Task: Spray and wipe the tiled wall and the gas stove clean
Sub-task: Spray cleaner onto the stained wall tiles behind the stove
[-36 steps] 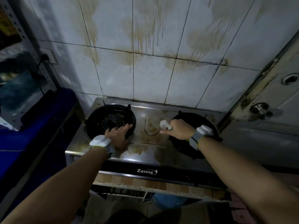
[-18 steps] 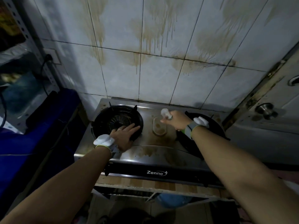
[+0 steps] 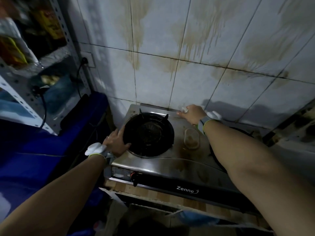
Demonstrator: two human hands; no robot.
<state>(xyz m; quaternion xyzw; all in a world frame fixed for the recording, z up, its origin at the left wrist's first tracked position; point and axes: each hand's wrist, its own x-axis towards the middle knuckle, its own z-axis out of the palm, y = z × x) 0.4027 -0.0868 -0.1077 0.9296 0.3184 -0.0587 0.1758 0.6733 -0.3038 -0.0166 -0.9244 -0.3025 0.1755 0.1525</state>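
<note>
A steel two-burner gas stove (image 3: 163, 166) stands against a white tiled wall (image 3: 196, 77) streaked with brown drips. Brown stains spread over the stove top around a small oval dish (image 3: 191, 138) between the burners. My right hand (image 3: 191, 113) holds a small white wad (image 3: 184, 109) at the stove's back edge, where it meets the wall. My left hand (image 3: 116, 142) rests with spread fingers on the left rim of the black left burner (image 3: 148, 133). My right forearm hides most of the right burner.
A metal shelf rack (image 3: 34, 65) with packets and a plugged-in cord stands at the left. A blue surface (image 3: 51, 150) lies beside the stove. A door frame (image 3: 289, 123) is at the right. The stove sits on a wooden ledge (image 3: 170, 196).
My right hand has moved with the white wad from above the oval dish back to the stove's rear edge. My left hand has slid from the burner's front to its left rim. The view has swung left.
</note>
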